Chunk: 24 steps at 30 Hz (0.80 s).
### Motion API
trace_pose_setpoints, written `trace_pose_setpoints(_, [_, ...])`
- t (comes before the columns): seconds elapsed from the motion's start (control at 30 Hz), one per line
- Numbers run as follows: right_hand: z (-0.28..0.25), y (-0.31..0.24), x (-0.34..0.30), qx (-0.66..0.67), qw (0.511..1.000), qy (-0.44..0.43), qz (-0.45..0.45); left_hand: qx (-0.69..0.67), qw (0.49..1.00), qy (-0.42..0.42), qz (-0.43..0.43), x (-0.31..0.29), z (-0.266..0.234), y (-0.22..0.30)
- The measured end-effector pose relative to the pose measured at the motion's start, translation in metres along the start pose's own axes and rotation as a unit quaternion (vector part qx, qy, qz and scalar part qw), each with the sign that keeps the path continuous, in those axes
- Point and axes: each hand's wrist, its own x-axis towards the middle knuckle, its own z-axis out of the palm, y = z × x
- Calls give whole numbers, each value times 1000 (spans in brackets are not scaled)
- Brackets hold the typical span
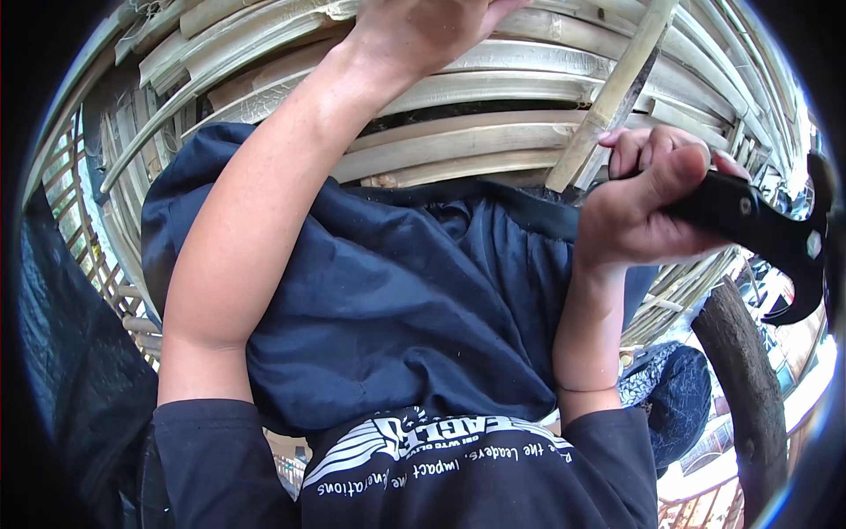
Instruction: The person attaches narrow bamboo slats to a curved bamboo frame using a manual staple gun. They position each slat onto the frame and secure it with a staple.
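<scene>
White print bands the dark shirt (441,458) at the lower edge. The right hand (643,207) clenches a black knife handle (758,225) against a bamboo strip (612,97). The left hand (423,31) presses the bamboo slats (493,84), its grip unclear.

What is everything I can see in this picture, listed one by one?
Split bamboo slats: many, pale tan, a curved lattice across the top and sides.
Loose bamboo strip: one, tan, slanting down to the right hand.
Black-handled hatchet: one, black, at the right edge.
Dark tree trunk: one, brown, lower right.
Dark blue cloth: one, draped in the centre.
Left hand: reaching up on the slats.
Right hand: closed on the hatchet handle.
</scene>
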Motion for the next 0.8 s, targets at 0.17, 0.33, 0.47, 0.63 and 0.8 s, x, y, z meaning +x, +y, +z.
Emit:
trace_pose_setpoints(0.17, [-11,8,-6,-304,928,-194,93,23,998,-39,-45,-9,-4,-3])
trace_pose_setpoints(0.33, [-18,18,-13,-147,984,-73,71,8,1000,17,4,-2,-1,0])
trace_pose_setpoints(0.47, [-13,-5,-6,-196,965,-130,113,45,998,-29,-31,-7,-4,-2])
trace_pose_setpoints(0.63, [-11,18,-9,-208,969,-116,64,13,1000,-1,-15,-7,3,0])
trace_pose_setpoints(0.8, [-6,-7,-2,-13,999,-29,-12,-15,1000,9,0,-8,3,0])
